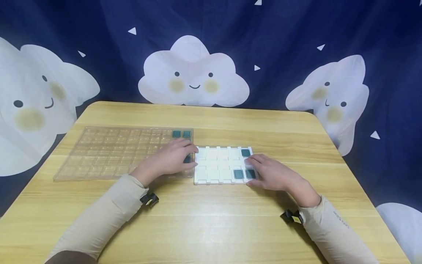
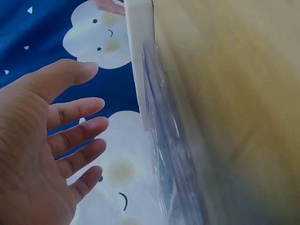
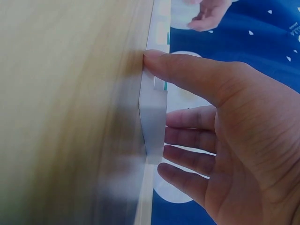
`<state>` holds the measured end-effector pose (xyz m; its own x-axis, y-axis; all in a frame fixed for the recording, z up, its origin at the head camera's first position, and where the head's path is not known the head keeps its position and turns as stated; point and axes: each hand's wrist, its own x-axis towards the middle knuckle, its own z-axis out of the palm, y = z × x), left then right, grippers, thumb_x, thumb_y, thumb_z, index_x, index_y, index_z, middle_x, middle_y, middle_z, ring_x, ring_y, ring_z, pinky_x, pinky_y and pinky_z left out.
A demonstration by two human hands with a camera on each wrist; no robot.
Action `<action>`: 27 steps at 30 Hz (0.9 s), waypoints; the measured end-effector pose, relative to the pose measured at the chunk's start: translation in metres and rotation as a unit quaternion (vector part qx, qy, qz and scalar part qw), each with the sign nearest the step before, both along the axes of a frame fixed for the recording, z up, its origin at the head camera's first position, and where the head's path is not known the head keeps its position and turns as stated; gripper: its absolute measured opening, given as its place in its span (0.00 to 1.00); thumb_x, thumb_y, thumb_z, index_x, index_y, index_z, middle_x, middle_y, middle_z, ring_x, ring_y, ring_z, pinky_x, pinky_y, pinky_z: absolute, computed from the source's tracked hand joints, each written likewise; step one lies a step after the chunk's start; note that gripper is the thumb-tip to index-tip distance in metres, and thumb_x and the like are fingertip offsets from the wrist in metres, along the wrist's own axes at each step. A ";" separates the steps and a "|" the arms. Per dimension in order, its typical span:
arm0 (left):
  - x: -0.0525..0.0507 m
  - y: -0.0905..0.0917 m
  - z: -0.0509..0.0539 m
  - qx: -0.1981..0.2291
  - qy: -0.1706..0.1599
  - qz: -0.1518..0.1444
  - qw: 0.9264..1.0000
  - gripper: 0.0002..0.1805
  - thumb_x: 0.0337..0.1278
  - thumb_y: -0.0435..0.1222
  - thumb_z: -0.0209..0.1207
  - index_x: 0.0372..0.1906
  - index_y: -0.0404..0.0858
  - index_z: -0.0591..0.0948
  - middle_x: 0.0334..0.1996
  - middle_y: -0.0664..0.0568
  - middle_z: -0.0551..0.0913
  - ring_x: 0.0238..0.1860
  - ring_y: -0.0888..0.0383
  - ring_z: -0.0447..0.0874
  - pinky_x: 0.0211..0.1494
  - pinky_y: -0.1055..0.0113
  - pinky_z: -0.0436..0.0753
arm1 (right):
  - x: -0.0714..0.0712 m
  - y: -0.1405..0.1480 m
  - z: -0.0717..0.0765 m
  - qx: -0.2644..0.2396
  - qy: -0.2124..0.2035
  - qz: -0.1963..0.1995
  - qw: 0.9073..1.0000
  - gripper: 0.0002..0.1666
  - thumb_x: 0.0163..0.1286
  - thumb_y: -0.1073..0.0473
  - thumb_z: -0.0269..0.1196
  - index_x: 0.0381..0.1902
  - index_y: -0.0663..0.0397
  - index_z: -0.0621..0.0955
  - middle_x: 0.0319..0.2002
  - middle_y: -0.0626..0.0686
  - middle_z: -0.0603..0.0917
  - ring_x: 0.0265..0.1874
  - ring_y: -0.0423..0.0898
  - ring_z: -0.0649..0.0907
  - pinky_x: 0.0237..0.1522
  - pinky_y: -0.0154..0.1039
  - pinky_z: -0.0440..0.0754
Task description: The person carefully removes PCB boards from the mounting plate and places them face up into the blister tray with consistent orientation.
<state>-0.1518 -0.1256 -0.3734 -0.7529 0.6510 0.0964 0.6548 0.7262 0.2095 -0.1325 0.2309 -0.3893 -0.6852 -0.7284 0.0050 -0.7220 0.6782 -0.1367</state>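
A white compartment tray (image 1: 215, 165) lies in the middle of the table, with dark green square chips (image 1: 239, 174) in some pockets at its right end. My right hand (image 1: 275, 173) holds that end; the thumb (image 3: 161, 65) lies against the near edge and the fingers reach over the right side. My left hand (image 1: 169, 157) hovers over the right end of a clear plastic tray (image 1: 108, 154), fingers relaxed and apart, with nothing visible in them. Under and behind it, several green chips (image 1: 176, 134) sit in the clear tray, some partly hidden by the hand.
Both trays lie on a wooden table (image 1: 211, 227), nearly end to end. A dark blue curtain (image 1: 270, 33) with smiling white clouds hangs behind the table. Each forearm wears a black wrist device (image 1: 150, 200).
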 end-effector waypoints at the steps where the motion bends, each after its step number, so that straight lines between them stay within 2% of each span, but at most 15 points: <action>1: 0.000 0.001 0.000 -0.003 0.002 -0.001 1.000 0.26 0.60 0.51 0.62 0.56 0.39 0.80 0.55 0.46 0.79 0.61 0.43 0.72 0.69 0.46 0.64 | 0.000 0.000 0.000 0.000 0.000 0.000 1.000 0.43 0.60 0.41 0.69 0.62 0.65 0.73 0.59 0.61 0.75 0.60 0.57 0.74 0.63 0.51 0.71; 11: 0.001 0.022 0.001 -0.004 0.032 -0.023 0.999 0.28 0.59 0.53 0.62 0.57 0.39 0.75 0.52 0.48 0.75 0.58 0.47 0.71 0.65 0.46 0.67 | -0.001 0.001 -0.001 0.002 0.002 0.000 1.000 0.43 0.60 0.40 0.68 0.63 0.65 0.73 0.60 0.60 0.75 0.60 0.57 0.74 0.63 0.51 0.71; 20: 0.004 0.046 0.005 -0.023 0.017 -0.044 0.999 0.29 0.61 0.55 0.59 0.59 0.40 0.74 0.55 0.49 0.73 0.59 0.48 0.69 0.63 0.50 0.68 | -0.001 0.001 -0.003 -0.003 0.006 0.004 1.000 0.43 0.60 0.40 0.68 0.63 0.65 0.73 0.60 0.61 0.75 0.60 0.57 0.74 0.63 0.51 0.71; 27: 0.005 0.062 0.001 -0.044 0.007 -0.057 0.997 0.29 0.62 0.56 0.58 0.59 0.42 0.72 0.56 0.50 0.71 0.59 0.51 0.67 0.63 0.53 0.68 | -0.002 0.001 -0.004 -0.004 0.006 0.002 1.000 0.42 0.60 0.40 0.69 0.62 0.64 0.74 0.60 0.60 0.76 0.59 0.56 0.75 0.62 0.51 0.73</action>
